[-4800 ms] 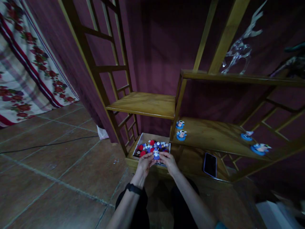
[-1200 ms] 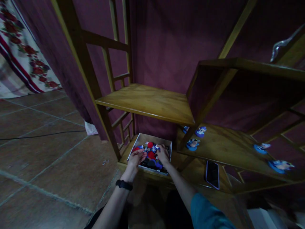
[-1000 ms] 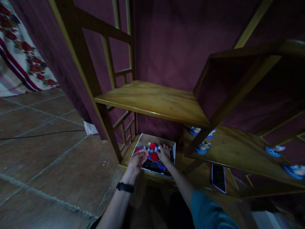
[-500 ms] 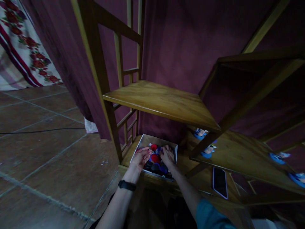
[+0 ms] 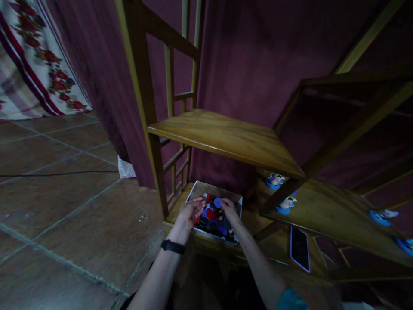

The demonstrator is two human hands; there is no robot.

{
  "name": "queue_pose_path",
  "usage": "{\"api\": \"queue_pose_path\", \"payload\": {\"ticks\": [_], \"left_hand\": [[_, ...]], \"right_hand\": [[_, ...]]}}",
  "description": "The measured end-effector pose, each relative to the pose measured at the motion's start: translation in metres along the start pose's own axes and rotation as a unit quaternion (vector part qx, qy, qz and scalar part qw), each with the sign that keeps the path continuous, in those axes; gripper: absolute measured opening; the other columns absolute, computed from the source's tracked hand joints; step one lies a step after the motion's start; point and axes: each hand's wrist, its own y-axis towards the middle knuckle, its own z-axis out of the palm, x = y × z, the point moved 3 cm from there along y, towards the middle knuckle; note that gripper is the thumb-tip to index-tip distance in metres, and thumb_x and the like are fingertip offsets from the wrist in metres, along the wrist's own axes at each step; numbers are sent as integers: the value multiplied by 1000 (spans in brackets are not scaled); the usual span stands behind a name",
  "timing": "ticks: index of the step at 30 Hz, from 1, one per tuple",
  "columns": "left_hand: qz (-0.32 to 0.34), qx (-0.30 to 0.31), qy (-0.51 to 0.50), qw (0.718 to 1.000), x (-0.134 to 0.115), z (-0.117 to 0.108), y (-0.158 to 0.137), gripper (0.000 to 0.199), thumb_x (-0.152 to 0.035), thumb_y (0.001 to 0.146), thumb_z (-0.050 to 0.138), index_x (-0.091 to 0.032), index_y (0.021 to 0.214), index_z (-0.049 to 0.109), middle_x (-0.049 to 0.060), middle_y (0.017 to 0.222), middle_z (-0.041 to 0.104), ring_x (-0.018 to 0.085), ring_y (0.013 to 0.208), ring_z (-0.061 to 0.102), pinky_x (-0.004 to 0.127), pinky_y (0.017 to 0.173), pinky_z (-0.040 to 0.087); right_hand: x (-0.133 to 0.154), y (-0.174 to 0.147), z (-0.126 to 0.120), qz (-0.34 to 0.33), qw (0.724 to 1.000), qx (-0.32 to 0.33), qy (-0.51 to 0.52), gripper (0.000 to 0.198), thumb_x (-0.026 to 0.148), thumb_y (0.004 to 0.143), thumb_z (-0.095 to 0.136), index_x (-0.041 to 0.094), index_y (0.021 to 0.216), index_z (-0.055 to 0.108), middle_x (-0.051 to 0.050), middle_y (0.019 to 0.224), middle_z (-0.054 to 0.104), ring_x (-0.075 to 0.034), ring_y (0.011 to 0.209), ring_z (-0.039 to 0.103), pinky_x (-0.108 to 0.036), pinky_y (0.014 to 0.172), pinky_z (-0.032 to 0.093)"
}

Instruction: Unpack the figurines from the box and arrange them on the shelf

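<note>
An open white cardboard box (image 5: 219,189) stands on the bottom shelf, filled with small red, blue, purple and black pieces (image 5: 211,217). Over its right part my right hand (image 5: 230,210) grips a purple round disc (image 5: 217,202) by the edge, fingers closed. The disc resembles the round bases of the figurines nearby; what is beneath it is hidden. My left hand (image 5: 190,212) hovers over the box's left side, palm turned up, fingers stretched out, holding nothing. A dark band circles the left wrist.
A wooden shelf board (image 5: 226,135) overhangs the box from behind. To the right, small figurines on blue bases (image 5: 284,206) stand on another board, next to a slanted post. A phone (image 5: 299,249) lies lower right. A cable (image 5: 64,173) crosses the tiled floor.
My right hand, earlier reaching down among the pieces, has come up slightly and now holds the purple disc. My left hand stays nearly in place. The view has shifted slightly.
</note>
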Motion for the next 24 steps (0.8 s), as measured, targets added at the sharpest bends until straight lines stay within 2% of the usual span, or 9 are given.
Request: {"api": "queue_pose_path", "payload": {"ticks": [2, 4, 8, 11, 13, 15, 18, 21, 24], "left_hand": [[-8, -2, 24, 1000, 5, 3, -1, 19, -4, 74, 56, -12, 90, 61, 6, 73, 66, 10, 58, 63, 20, 58, 52], [-18, 12, 45, 999, 12, 9, -2, 20, -8, 71, 61, -13, 90, 61, 5, 72, 66, 11, 57, 63, 25, 60, 53], [-1, 54, 74, 996, 25, 21, -5, 23, -10, 66, 69, -13, 88, 62, 5, 72, 66, 12, 59, 63, 27, 63, 53], [44, 33, 80, 995, 25, 20, -3, 17, -6, 64, 69, -11, 79, 63, 4, 66, 64, 10, 55, 61, 24, 59, 52], [64, 9, 64, 996, 19, 15, -1, 14, -3, 65, 66, -11, 76, 63, 4, 64, 63, 10, 53, 59, 22, 56, 52], [76, -19, 26, 997, 10, 6, 2, 13, -1, 67, 62, -10, 76, 62, 3, 62, 61, 9, 51, 58, 21, 54, 52], [78, -61, -47, 994, -5, -9, 7, 13, 0, 70, 58, -11, 75, 60, 0, 55, 56, 7, 45, 53, 20, 52, 52], [57, -85, -87, 991, -12, -17, 10, 13, 0, 73, 54, -11, 77, 59, -1, 53, 54, 6, 42, 51, 20, 50, 52], [45, -86, -96, 991, -11, -16, 10, 13, 0, 75, 52, -11, 79, 58, 0, 55, 55, 6, 42, 51, 19, 49, 51]], "right_hand": [[-1, -11, -1, 60, 987, 36, 147, 30, 40, 73, 56, 18, 91, 63, -2, 72, 65, -16, 65, 60, -29, 64, 48], [2, -22, -1, 78, 968, 61, 229, 36, 44, 67, 63, 18, 91, 63, -2, 69, 66, -15, 60, 60, -28, 60, 48], [14, -34, 3, 71, 959, 109, 254, 38, 46, 61, 68, 18, 87, 65, -1, 70, 67, -13, 56, 59, -27, 57, 49], [20, -34, 2, 71, 955, 125, 258, 38, 49, 64, 66, 17, 86, 65, -1, 67, 66, -13, 54, 59, -26, 56, 49], [21, -28, -3, 63, 957, 111, 262, 37, 48, 65, 64, 17, 86, 65, -2, 68, 66, -13, 56, 59, -26, 56, 49], [18, -18, -13, 54, 968, 66, 235, 31, 43, 65, 65, 18, 84, 66, -1, 68, 66, -12, 56, 57, -25, 55, 48], [11, -4, -25, 40, 990, 0, 137, 19, 33, 64, 63, 20, 76, 66, 1, 66, 64, -12, 56, 55, -24, 53, 46], [8, 3, -22, -12, 1000, 10, 20, 14, 28, 69, 56, 20, 76, 66, 0, 70, 65, -15, 65, 58, -27, 61, 46], [10, -1, -5, -101, 987, 57, -110, 19, 25, 77, 48, 21, 83, 66, -1, 80, 66, -17, 78, 59, -29, 74, 45]]}}
